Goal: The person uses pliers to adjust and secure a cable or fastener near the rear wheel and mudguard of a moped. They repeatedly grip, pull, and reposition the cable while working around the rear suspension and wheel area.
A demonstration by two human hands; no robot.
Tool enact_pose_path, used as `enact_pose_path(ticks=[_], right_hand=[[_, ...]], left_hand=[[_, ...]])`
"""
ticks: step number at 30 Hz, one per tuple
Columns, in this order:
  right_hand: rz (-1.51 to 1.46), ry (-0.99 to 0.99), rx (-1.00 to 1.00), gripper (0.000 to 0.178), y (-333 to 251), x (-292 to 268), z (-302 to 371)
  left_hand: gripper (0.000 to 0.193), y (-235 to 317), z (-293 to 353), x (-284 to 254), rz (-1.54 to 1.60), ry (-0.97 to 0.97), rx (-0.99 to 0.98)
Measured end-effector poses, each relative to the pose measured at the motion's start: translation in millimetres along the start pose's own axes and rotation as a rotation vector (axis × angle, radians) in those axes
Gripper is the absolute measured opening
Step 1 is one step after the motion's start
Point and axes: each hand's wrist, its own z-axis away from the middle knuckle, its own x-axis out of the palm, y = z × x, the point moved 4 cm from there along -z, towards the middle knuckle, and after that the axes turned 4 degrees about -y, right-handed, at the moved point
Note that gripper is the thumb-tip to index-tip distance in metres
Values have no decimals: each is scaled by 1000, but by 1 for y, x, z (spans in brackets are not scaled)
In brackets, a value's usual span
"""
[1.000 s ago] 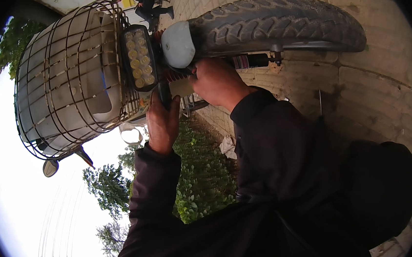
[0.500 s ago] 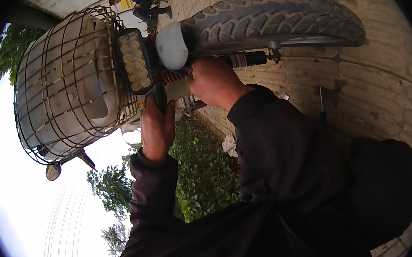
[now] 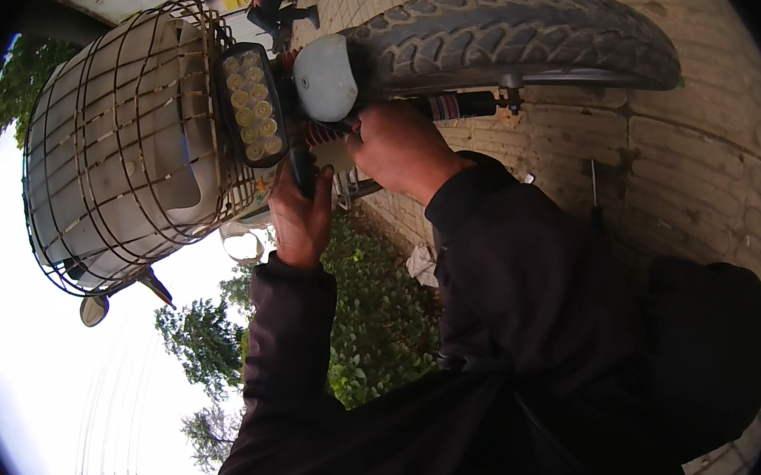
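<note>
My left hand (image 3: pixel 303 217) is closed around a black handle-like piece (image 3: pixel 300 169) just below the bike's rectangular headlight (image 3: pixel 253 104), thumb pressed along it. To the right, my right hand (image 3: pixel 404 149) is closed at the front fork, under the grey mudguard (image 3: pixel 326 77). Its fingertips meet a dark part there, and what they grip is hidden. A red spring-like boot (image 3: pixel 322 133) shows between the two hands. Beyond the right hand, the black fork leg (image 3: pixel 464 106) runs to the axle of the front wheel, whose knobbly tyre (image 3: pixel 525 37) is dusty.
A rusty wire basket (image 3: pixel 125 152) fills the left side, with a mirror (image 3: pixel 94 310) below it. A screwdriver-like tool (image 3: pixel 596 188) lies on the paving (image 3: pixel 703 166). Green plants (image 3: pixel 382 319) grow beneath my arms. A person (image 3: pixel 260 5) is in the background.
The view has tilted slightly, so the headlight and mudguard appear a little higher and further right. My left hand has shifted up slightly with its black piece. The right hand stays at the fork.
</note>
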Motion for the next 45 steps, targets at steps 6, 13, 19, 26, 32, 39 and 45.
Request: enact_pose_path(ticks=[6,13,19,26,32,39,45], right_hand=[[-7,-20,-36,33,3,7,-5],[24,35,-48,25,4,6,-8],[34,-13,-1,25,4,4,-9],[27,-43,17,25,1,-2,-4],[49,-34,-13,24,1,1,-5],[43,23,-44,25,3,5,-5],[36,-20,-31,26,1,4,-5]], left_hand=[[31,-24,-15,14,-28,98,193],[34,-12,-3,-4,-79,-2,60],[40,7,3,-19,55,-152,-129],[26,29,4,-29,-106,-154,-9],[24,24,5,-23,-37,-133,-76],[31,2,4,-4,-11,-33,20],[31,-32,-14,21,-15,91,171]])
